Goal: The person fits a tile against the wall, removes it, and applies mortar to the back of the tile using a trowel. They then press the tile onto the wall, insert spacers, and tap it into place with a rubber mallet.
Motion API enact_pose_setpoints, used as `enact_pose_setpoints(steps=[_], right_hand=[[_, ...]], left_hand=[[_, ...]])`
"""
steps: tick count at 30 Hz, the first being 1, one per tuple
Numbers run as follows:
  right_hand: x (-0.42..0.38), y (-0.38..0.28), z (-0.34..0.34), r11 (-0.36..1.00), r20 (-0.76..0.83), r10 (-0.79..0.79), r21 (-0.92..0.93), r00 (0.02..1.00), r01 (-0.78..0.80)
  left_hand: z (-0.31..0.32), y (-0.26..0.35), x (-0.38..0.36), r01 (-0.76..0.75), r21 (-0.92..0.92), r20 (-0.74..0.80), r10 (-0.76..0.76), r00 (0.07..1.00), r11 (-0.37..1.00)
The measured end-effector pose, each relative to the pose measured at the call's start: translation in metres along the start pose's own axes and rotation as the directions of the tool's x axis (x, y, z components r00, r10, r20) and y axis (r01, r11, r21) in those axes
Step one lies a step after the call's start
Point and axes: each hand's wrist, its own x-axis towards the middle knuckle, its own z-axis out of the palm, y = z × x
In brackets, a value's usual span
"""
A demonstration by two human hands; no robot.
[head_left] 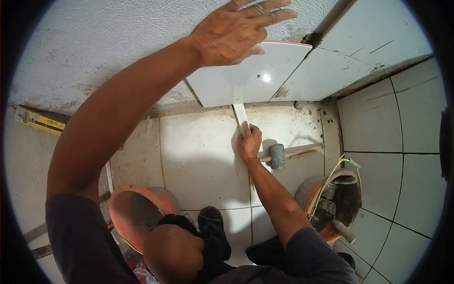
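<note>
Keep the flat, open left hand [234, 33] pressing the tile [246, 75] on the wall [94, 42] while the right hand [248, 142] below grips the strip [240, 116] under its edge.

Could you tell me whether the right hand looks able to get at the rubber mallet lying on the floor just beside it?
Probably yes. The mallet lies right beside the right hand, nothing between them. But that hand holds a narrow white strip under the wall tile and would have to let go first.
</note>
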Motion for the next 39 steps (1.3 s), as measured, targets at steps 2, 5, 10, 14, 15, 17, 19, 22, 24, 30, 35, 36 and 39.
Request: enact_pose_setpoints(steps=[2,5,10,14,15,17,19,22,24,30,35,36,39], right_hand=[[0.0,0.0,-0.003,1.0,-0.004,0.014,-0.011,1.0,-0.014],[-0.002,-0.004,-0.002,0.999,-0.006,0.039,0.007,0.999,-0.039],[0.006,-0.025,-0.017,0.989,-0.017,0.142,-0.041,0.99,-0.143],[0.026,-0.037,-0.05,0.983,-0.207,0.087,0.174,0.974,-0.051],[0.033,-0.039,-0.061,0.983,-0.213,0.095,0.175,0.972,-0.058],[0.051,-0.045,-0.089,0.918,-0.235,0.136,0.396,0.963,-0.033],[0.07,-0.055,-0.113,0.869,-0.275,0.181,0.494,0.944,-0.023],[0.097,-0.073,-0.153,0.79,-0.255,0.213,0.613,0.943,-0.012],[0.114,-0.089,-0.171,0.801,-0.351,0.093,0.582,0.932,0.139],[0.144,-0.099,-0.182,0.746,-0.424,0.093,0.629,0.901,0.219],[0.115,-0.069,-0.182,0.627,-0.221,0.296,0.779,0.929,-0.015],[0.104,-0.066,-0.181,0.495,-0.141,0.363,0.867,0.921,-0.062],[0.066,-0.061,-0.179,0.272,0.08,0.519,0.928,0.851,-0.253]], left_hand=[[0.001,-0.001,0.002,0.012,-0.002,-0.036,-0.012,0.999,1.0],[0.005,0.003,0.001,0.012,0.014,-0.003,-0.012,1.0,1.0],[0.01,0.008,0.0,0.117,0.031,-0.026,-0.117,0.993,0.993],[0.014,0.006,-0.001,0.08,0.047,-0.101,-0.075,0.992,0.996],[0.016,0.006,-0.001,0.085,0.053,-0.106,-0.079,0.991,0.995],[0.016,0.006,-0.001,0.085,0.061,-0.116,-0.078,0.99,0.994],[0.016,0.007,-0.001,0.108,0.095,-0.085,-0.1,0.991,0.99],[0.017,0.008,0.001,0.118,0.097,-0.109,-0.107,0.988,0.988],[0.02,0.008,-0.001,0.112,0.085,-0.137,-0.1,0.985,0.99],[0.012,0.01,0.002,0.112,0.012,-0.183,-0.108,0.977,0.994],[-0.001,0.033,-0.024,0.342,-0.296,-0.506,-0.45,0.736,0.892],[0.007,0.043,-0.035,0.403,-0.392,-0.594,-0.562,0.576,0.827],[0.04,0.08,-0.068,0.591,-0.457,-0.652,-0.702,0.285,0.665]])
